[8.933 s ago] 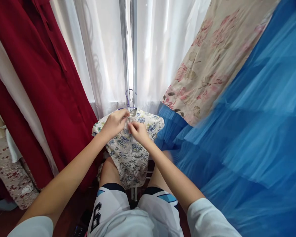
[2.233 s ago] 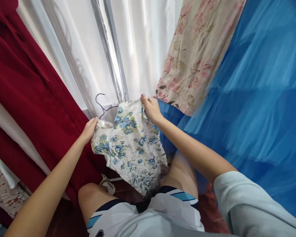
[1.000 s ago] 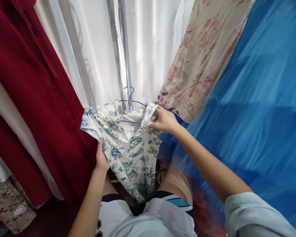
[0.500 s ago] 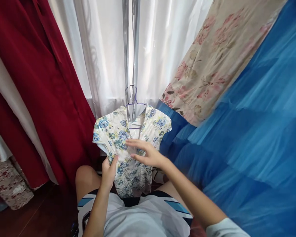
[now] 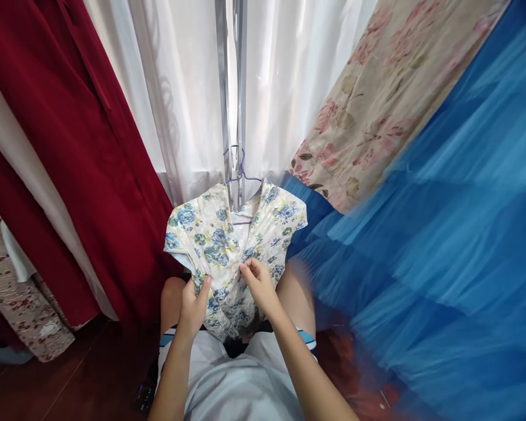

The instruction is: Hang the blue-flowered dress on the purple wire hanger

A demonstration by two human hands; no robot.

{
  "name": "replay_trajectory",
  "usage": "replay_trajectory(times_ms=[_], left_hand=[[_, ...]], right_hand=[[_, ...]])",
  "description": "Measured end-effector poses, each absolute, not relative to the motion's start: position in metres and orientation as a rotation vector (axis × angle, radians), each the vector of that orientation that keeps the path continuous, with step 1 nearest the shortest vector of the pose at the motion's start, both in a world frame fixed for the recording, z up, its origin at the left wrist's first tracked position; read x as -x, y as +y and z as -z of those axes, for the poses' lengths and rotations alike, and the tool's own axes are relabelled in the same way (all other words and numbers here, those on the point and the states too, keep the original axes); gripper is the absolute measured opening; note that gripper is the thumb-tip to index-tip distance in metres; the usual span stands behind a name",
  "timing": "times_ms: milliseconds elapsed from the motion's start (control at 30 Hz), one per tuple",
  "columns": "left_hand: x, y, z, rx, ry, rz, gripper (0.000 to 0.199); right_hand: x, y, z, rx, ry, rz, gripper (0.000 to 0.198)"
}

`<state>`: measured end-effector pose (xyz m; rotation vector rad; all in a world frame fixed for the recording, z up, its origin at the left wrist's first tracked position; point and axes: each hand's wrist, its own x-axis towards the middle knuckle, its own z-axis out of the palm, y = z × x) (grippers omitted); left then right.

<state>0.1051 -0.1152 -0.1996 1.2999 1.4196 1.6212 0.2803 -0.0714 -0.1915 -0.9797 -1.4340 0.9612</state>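
A white dress with blue flowers [image 5: 219, 237] hangs in front of me on a purple hanger [image 5: 244, 169], whose hook is at a grey metal pole. My left hand [image 5: 194, 304] grips the side of the dress below its left sleeve, thumb on the front and fingers behind the cloth. At the front, just below the V of the neckline, my right hand [image 5: 259, 282] pinches the cloth between thumb and forefinger. The lower part of the dress hangs down between my knees, partly hidden by my right hand and forearm.
A metal pole [image 5: 231, 88] rises before a white curtain [image 5: 280, 88]. Dark red cloth [image 5: 92, 164] hangs at the left. At the right hang a beige flowered garment [image 5: 377, 105] and a blue layered tulle skirt [image 5: 442, 245]. Reddish tiled floor [image 5: 79, 374] shows below.
My right hand, spread over the front of the dress before, has moved down and closed to a pinch on the cloth. My left hand keeps its grip. My knees have come closer together.
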Motion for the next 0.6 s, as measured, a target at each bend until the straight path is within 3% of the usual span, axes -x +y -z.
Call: replay_trajectory(times_ms=[200,367,600], left_hand=[[-0.107,-0.116,0.210,-1.225,1.460,-2.066,0.056],[-0.132,-0.126,0.209,-1.655,1.422,-1.716,0.022],[-0.175,-0.117,0.205,-1.733,1.305,-1.641,0.008]], right_hand=[[-0.290,-0.088,0.192,0.979,-1.407,-1.086,0.025],[-0.287,-0.095,0.188,0.996,-1.424,-1.133,0.022],[-0.295,-0.107,0.174,0.992,-1.418,-1.172,0.020]])
